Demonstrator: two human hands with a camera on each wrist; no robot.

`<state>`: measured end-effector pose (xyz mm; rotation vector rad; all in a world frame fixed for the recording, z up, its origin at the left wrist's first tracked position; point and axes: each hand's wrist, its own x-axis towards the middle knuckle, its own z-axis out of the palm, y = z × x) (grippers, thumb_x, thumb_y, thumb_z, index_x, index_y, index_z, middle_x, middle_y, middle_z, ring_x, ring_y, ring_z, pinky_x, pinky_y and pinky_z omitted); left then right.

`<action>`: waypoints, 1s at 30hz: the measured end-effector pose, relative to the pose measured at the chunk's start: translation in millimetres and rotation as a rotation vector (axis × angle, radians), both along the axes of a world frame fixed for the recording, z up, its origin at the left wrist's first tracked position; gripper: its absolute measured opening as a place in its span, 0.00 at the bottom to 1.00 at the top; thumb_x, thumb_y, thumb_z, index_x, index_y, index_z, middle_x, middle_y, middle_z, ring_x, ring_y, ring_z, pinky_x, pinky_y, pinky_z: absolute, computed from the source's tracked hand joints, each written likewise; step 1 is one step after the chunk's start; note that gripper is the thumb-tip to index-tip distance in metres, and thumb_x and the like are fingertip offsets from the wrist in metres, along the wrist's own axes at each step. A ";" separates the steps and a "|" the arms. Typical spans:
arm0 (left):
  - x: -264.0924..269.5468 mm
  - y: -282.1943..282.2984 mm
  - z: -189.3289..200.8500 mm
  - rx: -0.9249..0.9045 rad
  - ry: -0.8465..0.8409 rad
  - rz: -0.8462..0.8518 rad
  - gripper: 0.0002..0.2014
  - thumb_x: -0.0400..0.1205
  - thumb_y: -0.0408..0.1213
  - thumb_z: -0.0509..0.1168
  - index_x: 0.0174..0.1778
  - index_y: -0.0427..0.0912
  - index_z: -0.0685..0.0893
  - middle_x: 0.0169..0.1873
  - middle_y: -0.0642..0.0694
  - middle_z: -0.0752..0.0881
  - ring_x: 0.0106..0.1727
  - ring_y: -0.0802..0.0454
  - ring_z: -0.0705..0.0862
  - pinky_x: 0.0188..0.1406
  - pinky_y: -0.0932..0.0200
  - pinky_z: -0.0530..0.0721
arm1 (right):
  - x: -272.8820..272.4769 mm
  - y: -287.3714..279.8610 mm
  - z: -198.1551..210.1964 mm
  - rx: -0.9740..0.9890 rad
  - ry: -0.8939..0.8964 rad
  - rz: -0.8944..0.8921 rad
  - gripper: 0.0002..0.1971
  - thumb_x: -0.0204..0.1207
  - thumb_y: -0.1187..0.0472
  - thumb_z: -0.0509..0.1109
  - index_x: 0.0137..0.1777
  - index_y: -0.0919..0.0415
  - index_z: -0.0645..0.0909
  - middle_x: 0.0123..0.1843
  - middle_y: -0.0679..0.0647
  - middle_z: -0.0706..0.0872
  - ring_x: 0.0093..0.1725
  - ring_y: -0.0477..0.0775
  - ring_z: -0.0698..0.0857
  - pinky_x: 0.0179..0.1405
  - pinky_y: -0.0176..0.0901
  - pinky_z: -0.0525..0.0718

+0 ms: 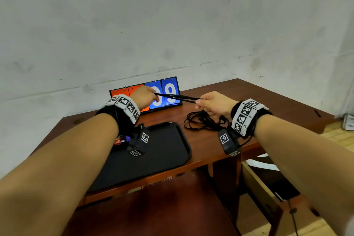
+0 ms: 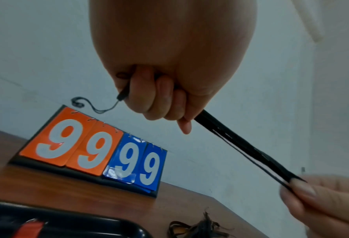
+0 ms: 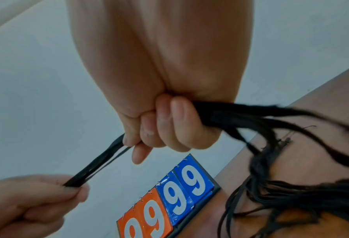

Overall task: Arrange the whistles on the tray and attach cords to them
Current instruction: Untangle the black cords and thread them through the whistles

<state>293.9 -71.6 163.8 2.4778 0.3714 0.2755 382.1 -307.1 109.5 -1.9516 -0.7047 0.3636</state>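
Note:
Several black cords (image 1: 177, 97) are stretched taut between both hands above the back of the table. My left hand (image 1: 146, 96) grips one end in a fist; in the left wrist view a thin loop with a clip (image 2: 100, 106) hangs out of it. My right hand (image 1: 207, 102) pinches the other end, and the rest of the bundle (image 3: 291, 185) trails from it onto the table. A black tray (image 1: 168, 151) lies at the front left. Red and blue whistles (image 1: 122, 140) lie on its left part, mostly hidden behind my left wrist.
A flip scoreboard (image 1: 168, 92) showing orange and blue nines stands at the back against the white wall. A tangle of black cords (image 1: 205, 120) lies right of the tray. The brown table (image 1: 268, 97) ends at the right; an open drawer (image 1: 264, 184) sticks out below.

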 end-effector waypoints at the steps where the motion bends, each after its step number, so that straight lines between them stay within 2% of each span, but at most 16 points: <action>1: -1.2 4.3 -1.2 -0.028 -0.004 0.017 0.04 0.80 0.30 0.67 0.45 0.33 0.84 0.24 0.46 0.70 0.23 0.51 0.65 0.22 0.60 0.62 | 1.1 -2.2 -0.9 -0.004 -0.001 -0.010 0.14 0.86 0.55 0.62 0.46 0.62 0.83 0.25 0.48 0.65 0.21 0.45 0.62 0.17 0.36 0.63; 5: -8.0 12.6 -3.6 -0.088 0.017 0.026 0.05 0.81 0.29 0.66 0.39 0.36 0.82 0.24 0.46 0.69 0.21 0.53 0.62 0.17 0.64 0.61 | 4.5 -6.9 -5.6 0.010 0.007 -0.039 0.14 0.86 0.55 0.61 0.47 0.63 0.84 0.25 0.47 0.67 0.21 0.44 0.63 0.17 0.35 0.63; 8: -13.7 15.7 -0.7 -0.078 0.057 0.012 0.08 0.81 0.29 0.66 0.35 0.38 0.81 0.24 0.47 0.69 0.20 0.54 0.62 0.10 0.68 0.60 | 7.9 -10.0 -12.0 -0.049 0.002 -0.047 0.13 0.86 0.56 0.63 0.49 0.63 0.85 0.27 0.50 0.71 0.23 0.47 0.70 0.22 0.38 0.71; 9: -14.8 15.8 1.6 -0.072 0.067 0.003 0.07 0.82 0.30 0.66 0.37 0.38 0.81 0.24 0.47 0.69 0.20 0.54 0.62 0.09 0.69 0.60 | 6.4 -9.9 -12.6 -0.084 -0.003 -0.041 0.11 0.85 0.57 0.65 0.52 0.63 0.85 0.31 0.51 0.76 0.27 0.47 0.75 0.27 0.39 0.76; 11: -18.4 11.0 8.7 -0.051 0.080 -0.036 0.04 0.82 0.31 0.66 0.43 0.35 0.83 0.25 0.46 0.70 0.20 0.54 0.62 0.10 0.68 0.60 | 3.1 -6.2 -11.5 -0.197 -0.086 -0.026 0.15 0.81 0.55 0.70 0.64 0.60 0.82 0.47 0.50 0.84 0.45 0.46 0.83 0.47 0.37 0.80; 13: -20.8 1.7 17.3 -0.017 0.074 -0.095 0.06 0.81 0.32 0.66 0.49 0.34 0.86 0.26 0.47 0.72 0.21 0.54 0.63 0.13 0.66 0.62 | -3.8 7.1 -5.6 -0.194 -0.154 0.011 0.24 0.77 0.53 0.74 0.72 0.56 0.78 0.63 0.48 0.83 0.62 0.46 0.81 0.65 0.40 0.76; 14: -21.6 -4.7 21.1 0.012 0.063 -0.126 0.07 0.81 0.32 0.66 0.50 0.34 0.87 0.26 0.48 0.73 0.21 0.55 0.65 0.16 0.66 0.63 | -8.8 16.5 -1.5 -0.135 -0.146 0.039 0.28 0.76 0.52 0.75 0.75 0.54 0.76 0.68 0.48 0.82 0.67 0.46 0.79 0.70 0.43 0.75; 16: -24.5 -18.2 27.8 0.085 0.038 -0.178 0.07 0.81 0.33 0.66 0.50 0.37 0.88 0.27 0.51 0.75 0.24 0.57 0.69 0.21 0.65 0.65 | -19.3 38.9 8.1 -0.011 -0.081 0.101 0.33 0.74 0.52 0.77 0.78 0.53 0.72 0.72 0.51 0.81 0.71 0.47 0.79 0.75 0.46 0.73; 19: -27.6 -28.1 33.1 0.142 0.018 -0.209 0.07 0.82 0.36 0.65 0.51 0.38 0.87 0.28 0.53 0.75 0.25 0.58 0.70 0.21 0.66 0.67 | -35.3 70.7 18.7 0.038 -0.079 0.169 0.33 0.72 0.52 0.78 0.77 0.53 0.73 0.66 0.50 0.86 0.67 0.47 0.82 0.74 0.46 0.74; 21: -32.1 -24.4 34.2 0.121 -0.003 -0.198 0.07 0.82 0.34 0.66 0.51 0.37 0.87 0.27 0.52 0.75 0.24 0.59 0.70 0.17 0.70 0.67 | -44.8 85.7 20.0 0.055 -0.111 0.173 0.26 0.73 0.55 0.77 0.72 0.55 0.78 0.59 0.51 0.89 0.62 0.49 0.85 0.69 0.45 0.78; 23: -39.2 -12.3 34.1 0.083 -0.020 -0.144 0.08 0.81 0.32 0.65 0.50 0.34 0.87 0.26 0.50 0.75 0.24 0.57 0.69 0.17 0.69 0.67 | -54.0 95.0 17.1 0.146 -0.028 0.165 0.15 0.78 0.61 0.73 0.63 0.61 0.81 0.44 0.55 0.91 0.50 0.52 0.89 0.59 0.43 0.83; 25: -48.8 6.3 31.9 0.025 -0.034 -0.073 0.08 0.81 0.31 0.65 0.50 0.33 0.87 0.26 0.48 0.75 0.22 0.55 0.67 0.14 0.68 0.65 | -62.7 100.0 13.5 0.237 0.088 0.159 0.06 0.82 0.64 0.68 0.54 0.66 0.82 0.27 0.52 0.82 0.34 0.53 0.87 0.45 0.42 0.86; 26: -53.7 16.0 29.9 -0.015 -0.039 -0.041 0.08 0.80 0.31 0.66 0.50 0.33 0.87 0.26 0.47 0.74 0.21 0.55 0.66 0.12 0.68 0.64 | -63.8 100.3 11.8 0.252 0.118 0.151 0.06 0.83 0.63 0.66 0.52 0.66 0.82 0.24 0.50 0.77 0.28 0.52 0.84 0.41 0.44 0.87; 28: -66.2 39.2 25.9 -0.090 -0.039 0.021 0.08 0.80 0.31 0.67 0.50 0.32 0.87 0.25 0.47 0.73 0.20 0.55 0.66 0.12 0.67 0.63 | -64.1 101.6 10.0 0.253 0.145 0.168 0.08 0.85 0.62 0.63 0.51 0.66 0.81 0.24 0.49 0.71 0.24 0.49 0.77 0.36 0.48 0.88; 30: -80.8 61.7 21.3 -0.161 -0.045 0.064 0.05 0.80 0.30 0.68 0.49 0.32 0.85 0.25 0.47 0.72 0.17 0.56 0.65 0.12 0.68 0.62 | -63.2 100.7 10.7 0.204 0.112 0.202 0.09 0.86 0.60 0.62 0.51 0.65 0.81 0.25 0.49 0.68 0.22 0.47 0.71 0.30 0.45 0.85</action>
